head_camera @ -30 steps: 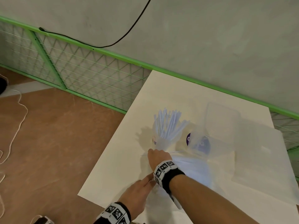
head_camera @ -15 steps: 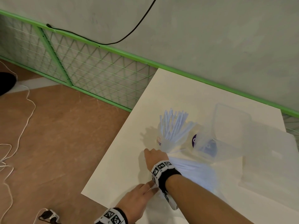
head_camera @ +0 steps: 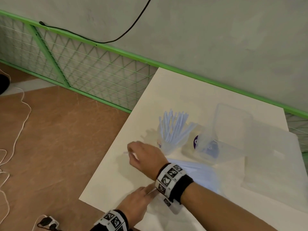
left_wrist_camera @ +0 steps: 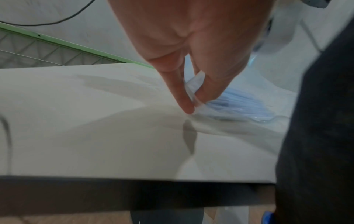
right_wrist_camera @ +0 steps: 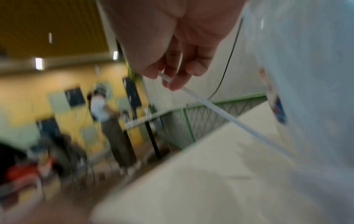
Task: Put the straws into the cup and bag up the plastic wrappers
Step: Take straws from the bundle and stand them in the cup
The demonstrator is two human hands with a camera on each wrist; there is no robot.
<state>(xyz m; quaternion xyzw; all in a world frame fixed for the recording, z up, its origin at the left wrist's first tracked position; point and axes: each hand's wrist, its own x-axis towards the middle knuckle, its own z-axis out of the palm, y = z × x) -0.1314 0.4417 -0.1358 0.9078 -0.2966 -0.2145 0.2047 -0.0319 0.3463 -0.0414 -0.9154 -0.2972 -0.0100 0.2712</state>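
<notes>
Straws [head_camera: 173,129] stand fanned out in a clear cup [head_camera: 168,145] near the middle of the white desk [head_camera: 191,90], tips leaning toward the far edge. One single straw [right_wrist_camera: 216,109] is pinched btwn thumb and fingertips of the right hand [head_camera: 144,155], which is raised just left of the cup, toward the desk's left edge; in the right wrist view the straw runs down and to the right from the fingers, blurred. Can't tell if it has a wrapper on.

Left hand [head_camera: 135,204] sits at the near edge of the desk, under the right forearm, w/ thumb and index fingertip pinching the edge of a clear plastic wrapper [left_wrist_camera: 197,91] against the desk top; left wrist view shows this clearly. Beyond those fingers lies a bundle of pale blue straws inside thin plastic [left_wrist_camera: 241,104], flat on the desk.

Right of the cup: a clear plastic bag [head_camera: 233,130], mouth open, something w/ a purple label [head_camera: 196,141] seen at its bottom end. Toward the right edge a frosted plastic sheet [head_camera: 273,160] lies flat.

Both wrists wear bands w/ black-and-white marker squares [head_camera: 171,177]. Green mesh fence [head_camera: 86,70] runs along the far side; a black cable [head_camera: 126,32] hangs on the wall. White cord [head_camera: 18,130] lies on the brown floor.
</notes>
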